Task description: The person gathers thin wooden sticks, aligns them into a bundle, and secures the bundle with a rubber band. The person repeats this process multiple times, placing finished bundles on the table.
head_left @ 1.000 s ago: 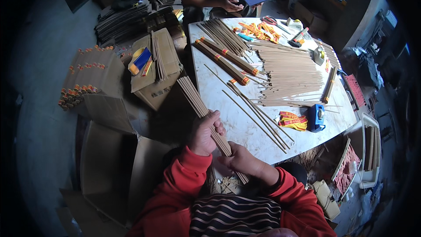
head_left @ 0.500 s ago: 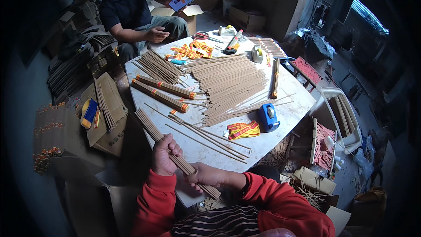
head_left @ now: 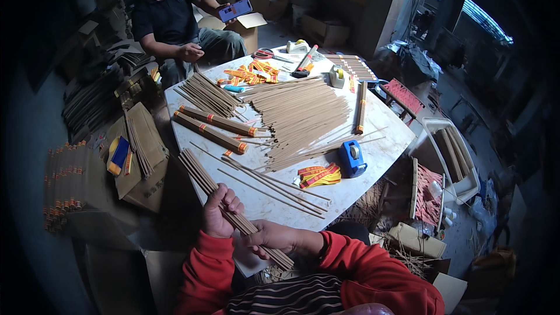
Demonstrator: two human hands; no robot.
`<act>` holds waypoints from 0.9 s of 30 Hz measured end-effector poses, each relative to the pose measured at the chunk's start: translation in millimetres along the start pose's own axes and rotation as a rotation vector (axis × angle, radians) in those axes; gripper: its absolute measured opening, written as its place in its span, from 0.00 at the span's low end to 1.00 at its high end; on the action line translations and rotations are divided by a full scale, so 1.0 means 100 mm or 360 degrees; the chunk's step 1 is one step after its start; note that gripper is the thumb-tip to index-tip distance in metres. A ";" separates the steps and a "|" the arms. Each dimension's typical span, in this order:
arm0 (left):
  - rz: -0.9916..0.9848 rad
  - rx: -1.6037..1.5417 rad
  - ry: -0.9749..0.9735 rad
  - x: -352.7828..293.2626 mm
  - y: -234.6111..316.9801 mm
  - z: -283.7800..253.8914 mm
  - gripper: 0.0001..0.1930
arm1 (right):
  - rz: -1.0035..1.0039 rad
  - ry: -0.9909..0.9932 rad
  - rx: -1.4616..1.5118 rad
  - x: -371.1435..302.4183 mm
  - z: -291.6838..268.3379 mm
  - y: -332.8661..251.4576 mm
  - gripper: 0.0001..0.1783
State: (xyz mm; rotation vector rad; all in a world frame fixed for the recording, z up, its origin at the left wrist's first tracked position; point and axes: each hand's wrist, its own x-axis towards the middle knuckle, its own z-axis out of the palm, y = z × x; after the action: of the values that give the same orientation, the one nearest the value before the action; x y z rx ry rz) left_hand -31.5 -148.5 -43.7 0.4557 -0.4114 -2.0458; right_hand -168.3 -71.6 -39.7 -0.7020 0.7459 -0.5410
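A bundle of thin brown incense sticks point(head_left: 201, 174) slants across the near left edge of the table. My left hand point(head_left: 221, 211) is wrapped round its middle, and my right hand point(head_left: 269, 238) grips it close to the lower end. Just beyond my hands, several loose sticks point(head_left: 274, 188) lie on the white tabletop. Two finished bundles with red and yellow bands point(head_left: 210, 130) rest farther left. A wide spread of loose sticks point(head_left: 309, 111) covers the table's middle. Right of it stand a blue tape dispenser point(head_left: 353, 158) and a pile of yellow-red paper bands point(head_left: 319, 175).
Across the table point(head_left: 373, 140) sits a person point(head_left: 169, 20) holding a phone point(head_left: 235, 9). Scissors point(head_left: 266, 54) and a pale tape dispenser point(head_left: 337, 76) lie toward the far side. A white tub point(head_left: 449, 122) holds bundles at right; banded bundles point(head_left: 64, 181) are stacked at left.
The view has shifted slightly. The seated person's phone has tilted and dropped a little. Both my hands keep their hold on the bundle, almost in the same place.
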 end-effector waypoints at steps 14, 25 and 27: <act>0.0132 0.0379 0.0422 0.01 -0.16 0.15 0.12 | -0.0899 0.0786 -0.1371 0.23 -0.21 0.38 0.13; -0.0102 0.0039 0.0037 -0.02 -0.08 -0.01 0.11 | 0.0038 0.0134 -0.0004 0.01 0.03 0.00 0.07; -0.0029 0.0184 0.0218 -0.03 -0.10 0.08 0.11 | -0.0123 0.0334 -0.0359 0.02 0.03 0.02 0.08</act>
State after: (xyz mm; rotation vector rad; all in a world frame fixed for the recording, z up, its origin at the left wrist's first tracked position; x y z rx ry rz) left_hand -41.2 -140.2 -41.3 0.6682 -0.4453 -2.0009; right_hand -164.0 -70.9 -40.2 -0.8947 0.9891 -0.6129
